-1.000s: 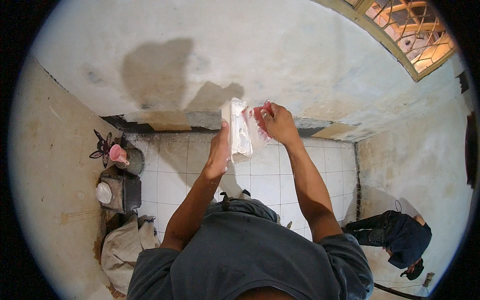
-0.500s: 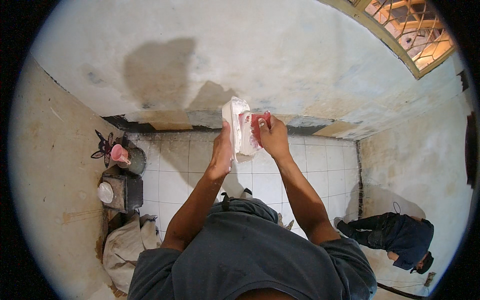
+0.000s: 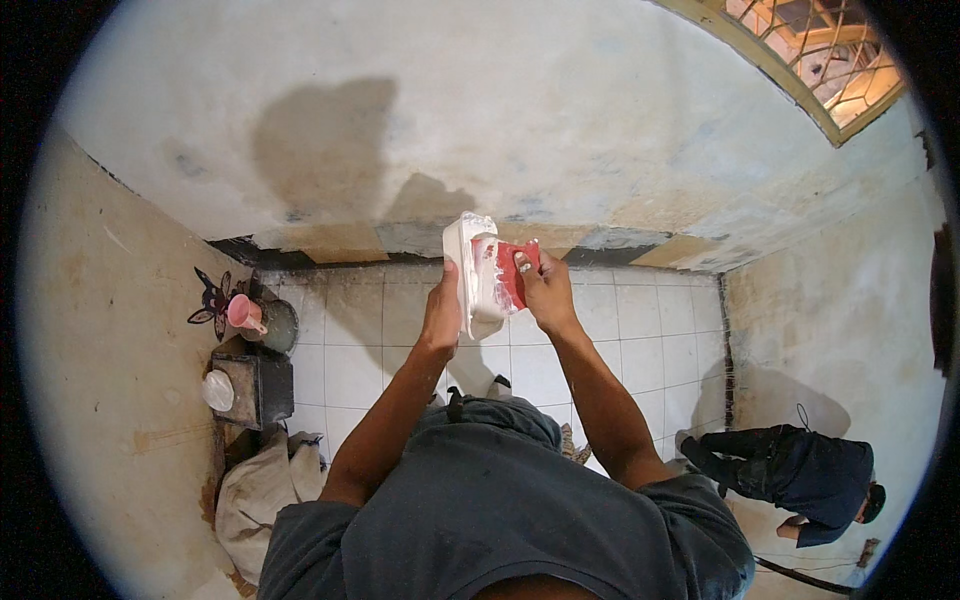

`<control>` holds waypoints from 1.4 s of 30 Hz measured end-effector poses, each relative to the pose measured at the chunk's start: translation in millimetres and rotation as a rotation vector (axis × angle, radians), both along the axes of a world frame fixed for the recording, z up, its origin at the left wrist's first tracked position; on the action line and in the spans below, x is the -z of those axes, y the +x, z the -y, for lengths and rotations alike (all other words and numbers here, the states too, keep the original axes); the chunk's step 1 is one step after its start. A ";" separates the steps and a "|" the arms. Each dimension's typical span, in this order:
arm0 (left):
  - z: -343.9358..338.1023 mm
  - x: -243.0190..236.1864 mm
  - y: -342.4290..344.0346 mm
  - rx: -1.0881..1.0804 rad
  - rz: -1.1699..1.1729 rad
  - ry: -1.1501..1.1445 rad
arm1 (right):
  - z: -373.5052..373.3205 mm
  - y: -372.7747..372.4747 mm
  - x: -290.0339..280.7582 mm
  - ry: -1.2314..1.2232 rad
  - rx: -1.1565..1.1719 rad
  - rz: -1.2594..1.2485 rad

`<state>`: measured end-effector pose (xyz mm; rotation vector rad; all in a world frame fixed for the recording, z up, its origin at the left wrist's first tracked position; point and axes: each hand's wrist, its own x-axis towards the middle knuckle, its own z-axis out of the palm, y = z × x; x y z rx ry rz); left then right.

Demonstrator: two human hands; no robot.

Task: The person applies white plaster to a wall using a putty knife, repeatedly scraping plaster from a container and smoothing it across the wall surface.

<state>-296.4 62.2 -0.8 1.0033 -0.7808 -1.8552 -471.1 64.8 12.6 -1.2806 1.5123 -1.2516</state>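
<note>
- White tray (image 3: 454,250), long and narrow, held up in front of the body, lengthwise away from it, above the tiled floor (image 3: 345,315) and short of the facing wall (image 3: 560,120); open side turned toward the right.
- Grasped along its left outer side by the left hand (image 3: 442,310), palm flat to the wall of the tray, thumb pointing away from the body.
- White paste (image 3: 487,278) smeared over rim and opening, and over the left part of the red scraper (image 3: 513,268).
- Scraper clasped at its right end by the right hand (image 3: 551,295), thumb pressed on the upper face, with a white smear at the thumb tip.
- Scraper laid across the tray opening from the right; contact with the inside too hidden to tell.
- Black and tan patches along the base strip (image 3: 625,250) of the wall; dark shadow (image 3: 325,140) cast higher up, left of the hands.
- At far left, pink dipper (image 3: 241,311) on a grey bucket (image 3: 281,328), near a dark box (image 3: 268,388) and a pale cloth (image 3: 255,495).
- Top right, yellow-framed window (image 3: 845,85) with a grille.
- Lower right, well apart from both hands, another person (image 3: 825,475) in dark clothes and a dark cap.
</note>
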 end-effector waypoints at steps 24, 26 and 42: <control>-9.5 342.5 46.4 -0.158 -0.117 0.278 | 53.6 -73.5 431.0 0.336 0.173 0.881; -1.6 377.0 36.4 -0.324 -0.057 0.339 | 98.5 -93.1 483.9 0.263 0.263 0.944; -47.0 451.9 42.6 -0.440 -0.214 0.484 | 262.1 -85.0 482.8 0.158 0.495 0.859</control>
